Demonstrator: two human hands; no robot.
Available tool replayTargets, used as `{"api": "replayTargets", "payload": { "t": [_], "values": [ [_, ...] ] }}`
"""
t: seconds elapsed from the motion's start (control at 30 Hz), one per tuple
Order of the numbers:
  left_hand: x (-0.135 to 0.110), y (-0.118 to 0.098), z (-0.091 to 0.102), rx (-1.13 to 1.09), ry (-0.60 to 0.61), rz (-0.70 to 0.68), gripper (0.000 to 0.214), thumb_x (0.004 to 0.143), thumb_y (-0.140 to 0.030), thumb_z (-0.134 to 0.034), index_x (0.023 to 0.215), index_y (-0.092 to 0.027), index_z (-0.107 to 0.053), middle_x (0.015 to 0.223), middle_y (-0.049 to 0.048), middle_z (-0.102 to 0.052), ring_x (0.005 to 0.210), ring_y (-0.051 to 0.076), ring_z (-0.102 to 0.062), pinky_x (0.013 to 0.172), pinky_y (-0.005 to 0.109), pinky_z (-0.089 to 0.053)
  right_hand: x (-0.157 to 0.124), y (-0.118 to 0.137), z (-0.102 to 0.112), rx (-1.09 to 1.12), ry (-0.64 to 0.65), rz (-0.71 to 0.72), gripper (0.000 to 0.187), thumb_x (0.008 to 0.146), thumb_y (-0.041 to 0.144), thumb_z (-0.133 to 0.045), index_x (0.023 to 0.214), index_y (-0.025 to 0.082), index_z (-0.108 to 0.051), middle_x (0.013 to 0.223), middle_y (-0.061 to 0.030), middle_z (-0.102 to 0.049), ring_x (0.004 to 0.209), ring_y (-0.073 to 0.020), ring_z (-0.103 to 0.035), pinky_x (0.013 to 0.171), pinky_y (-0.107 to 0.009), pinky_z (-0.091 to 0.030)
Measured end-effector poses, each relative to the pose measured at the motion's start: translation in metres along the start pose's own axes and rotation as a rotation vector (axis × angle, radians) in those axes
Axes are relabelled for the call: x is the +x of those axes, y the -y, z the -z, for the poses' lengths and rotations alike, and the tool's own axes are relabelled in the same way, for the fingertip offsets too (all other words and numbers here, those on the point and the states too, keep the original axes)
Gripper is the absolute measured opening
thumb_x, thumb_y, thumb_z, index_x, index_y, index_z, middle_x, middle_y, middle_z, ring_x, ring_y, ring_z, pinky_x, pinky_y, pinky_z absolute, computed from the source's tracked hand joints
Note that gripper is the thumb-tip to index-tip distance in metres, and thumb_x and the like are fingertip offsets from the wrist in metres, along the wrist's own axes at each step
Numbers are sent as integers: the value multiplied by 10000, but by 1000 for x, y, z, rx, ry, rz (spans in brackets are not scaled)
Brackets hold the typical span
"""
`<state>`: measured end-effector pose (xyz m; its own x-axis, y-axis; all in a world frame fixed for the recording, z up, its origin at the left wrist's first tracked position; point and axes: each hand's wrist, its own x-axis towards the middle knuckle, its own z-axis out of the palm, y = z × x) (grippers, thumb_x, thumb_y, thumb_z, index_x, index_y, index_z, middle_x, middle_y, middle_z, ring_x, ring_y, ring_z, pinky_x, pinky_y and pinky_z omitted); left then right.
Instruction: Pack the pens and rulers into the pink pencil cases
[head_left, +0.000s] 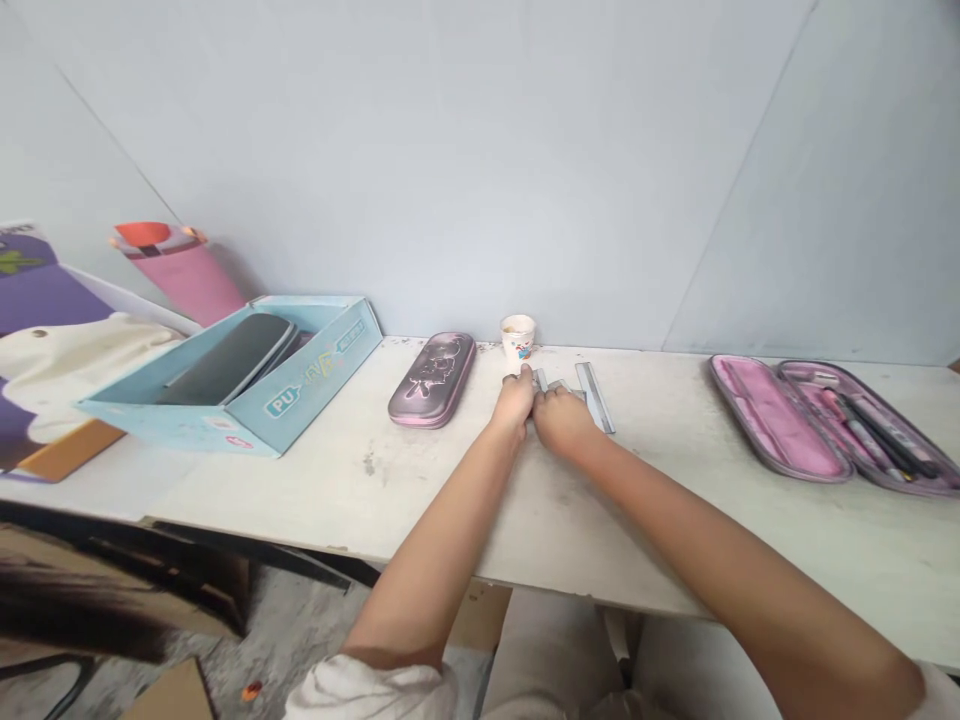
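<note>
Left hand and right hand meet at the worktop, near a paper cup. Ruler-like strip beside the latter. Cannot tell either grip's state.

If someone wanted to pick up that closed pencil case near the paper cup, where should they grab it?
Probably across its middle, by both long edges, coming from above with the left hand, the nearer of the two hands. The closed pencil case lies flat, longer than wide, pointing roughly away from the person, and both long sides look unobstructed.
</note>
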<state>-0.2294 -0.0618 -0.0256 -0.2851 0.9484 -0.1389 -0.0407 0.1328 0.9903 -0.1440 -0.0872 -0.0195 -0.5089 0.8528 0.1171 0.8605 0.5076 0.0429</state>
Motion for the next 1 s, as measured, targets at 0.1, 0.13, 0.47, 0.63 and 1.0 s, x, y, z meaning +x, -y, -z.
{"api": "replayTargets", "payload": {
  "t": [0.1,0.13,0.47,0.63,1.0],
  "values": [
    [-7,-4,-2,-20,-15,26,443,839,-504,-450,1057,-119,-468,926,109,-630,877,172,-611,750,284,-473,-3,-4,5,7,-22,-33,295,834,75,-365,1017,44,-595,960,-200,-644,928,-242,-577,723,-311,-427],
    [-11,-6,-5,-28,-18,15,432,852,-476,-441,1097,-120,-443,968,115,-625,896,167,-609,763,283,-473,-5,-7,8,12,-36,-52,307,846,79,-349,1046,43,-578,967,-198,-642,932,-237,-575,724,-307,-427],
    [-42,-32,-131,270,351,-563,424,851,-188,-376,1275,-183,-384,1342,77,-465,1213,163,-447,1029,322,-344,-73,-132,40,102,-339,-429,423,868,117,-287,1258,98,-450,1108,-151,-619,997,-238,-538,823,-316,-384],
    [-73,-28,-214,686,475,-694,519,832,-199,-349,1351,-192,-341,1356,69,-459,1275,218,-353,1063,397,-285,-129,-208,25,104,-388,-589,462,883,149,-283,1330,65,-364,1163,-173,-589,1033,-246,-540,841,-316,-379],
    [-80,11,-257,1210,685,-728,491,838,-254,-309,1317,-169,-380,1369,78,-449,1283,302,-301,1006,550,-280,-167,-243,-2,91,-164,-608,360,865,172,-316,1099,97,-579,1007,-174,-545,880,-250,-557,744,-319,-385]
  ]
}}
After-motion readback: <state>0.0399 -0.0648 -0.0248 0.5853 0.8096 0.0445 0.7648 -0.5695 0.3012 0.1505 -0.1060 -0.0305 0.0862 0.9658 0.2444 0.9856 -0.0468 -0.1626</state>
